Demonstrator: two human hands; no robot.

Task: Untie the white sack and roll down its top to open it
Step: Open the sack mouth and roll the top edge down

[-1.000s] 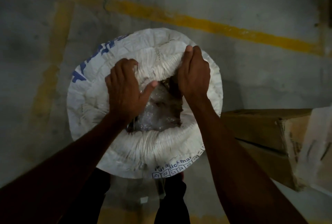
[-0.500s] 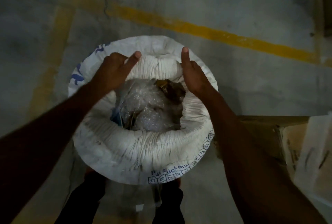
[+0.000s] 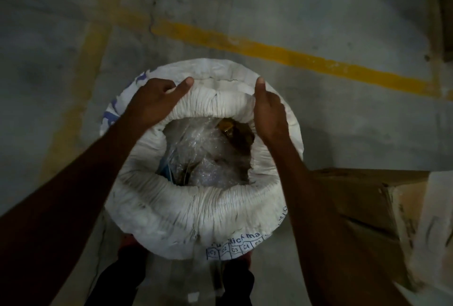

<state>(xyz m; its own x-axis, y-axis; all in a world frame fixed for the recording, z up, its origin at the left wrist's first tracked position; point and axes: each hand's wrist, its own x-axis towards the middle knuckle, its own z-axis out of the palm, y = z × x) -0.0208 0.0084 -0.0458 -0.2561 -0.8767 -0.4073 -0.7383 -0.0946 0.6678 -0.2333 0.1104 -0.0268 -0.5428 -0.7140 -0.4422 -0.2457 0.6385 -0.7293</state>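
- the white sack (image 3: 196, 212) stands on the grey concrete floor (image 3: 49, 60), right in front of the person's legs, seen from straight above.
- its top is rolled down into a thick, pleated collar all the way round, and the mouth is wide open.
- the left hand (image 3: 152, 102) is on the far-left part of the rolled rim, fingers curled over the outside of the roll, thumb stretched out flat along the top of it, pointing right.
- the right hand (image 3: 268, 112) is on the far-right part of the rim, thumb pointing up and away along the roll, fingers wrapped over the outer side and mostly hidden.
- both hands are clamped on the rolled fabric, well apart from each other, with a bare stretch of rim between the two thumbs.
- down inside: crumpled clear plastic wrap (image 3: 196, 153) fills the middle, and a brown object (image 3: 235, 131) sits at the far-right edge just under the right hand; what it is, can't tell.
- blue print shows on the sack's outer wall at left, and small boxed lettering along the near edge.
- a yellow painted line (image 3: 294, 58) runs across the floor beyond the sack.
- a cardboard box (image 3: 362, 197) sits to the right, just beside the sack, partly behind the right forearm.
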